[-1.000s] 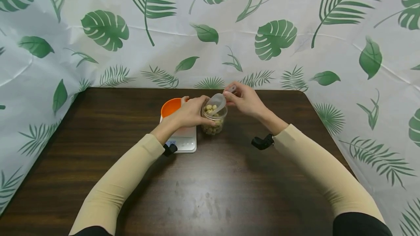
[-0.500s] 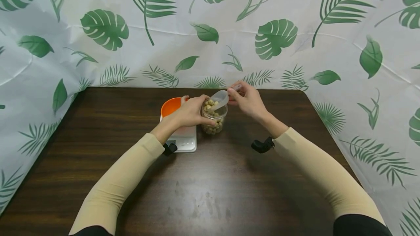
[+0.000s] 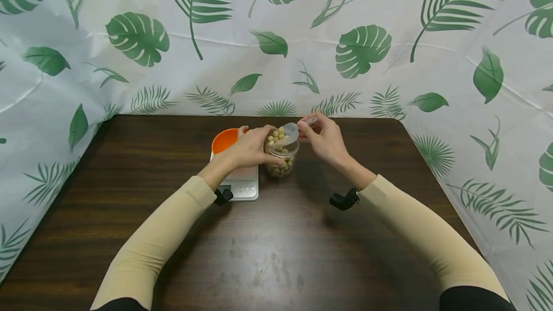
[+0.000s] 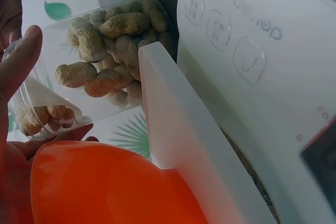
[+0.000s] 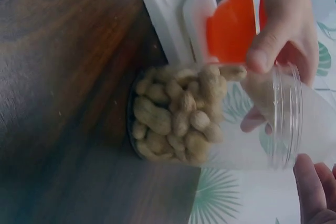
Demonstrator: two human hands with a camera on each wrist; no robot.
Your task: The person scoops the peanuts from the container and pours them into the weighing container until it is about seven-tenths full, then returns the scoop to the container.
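Note:
My left hand (image 3: 249, 150) grips a clear jar (image 5: 247, 150) around its upper part. Unshelled peanuts (image 5: 173, 114) fill its lower half. From the right, my right hand (image 3: 326, 140) pinches the handle of a translucent white scoop (image 3: 291, 131). The scoop's bowl dips tilted into the jar's mouth, and in the left wrist view a few peanuts (image 4: 55, 116) lie at it near the rim. Left of the jar, an orange bowl (image 3: 223, 140) sits on a white kitchen scale (image 3: 245, 190), partly hidden behind my left hand and wrist.
Everything stands toward the far side of a dark wooden table (image 3: 276, 253). Behind its back edge hangs a white curtain with a green leaf print (image 3: 363, 52). Black wrist cameras project below both wrists, the left one over the scale's front.
The scoop has risen slightly to the right, then tipped back down into the jar as my right hand shifted. The scale's lit display has turned dark. My left hand holds still.

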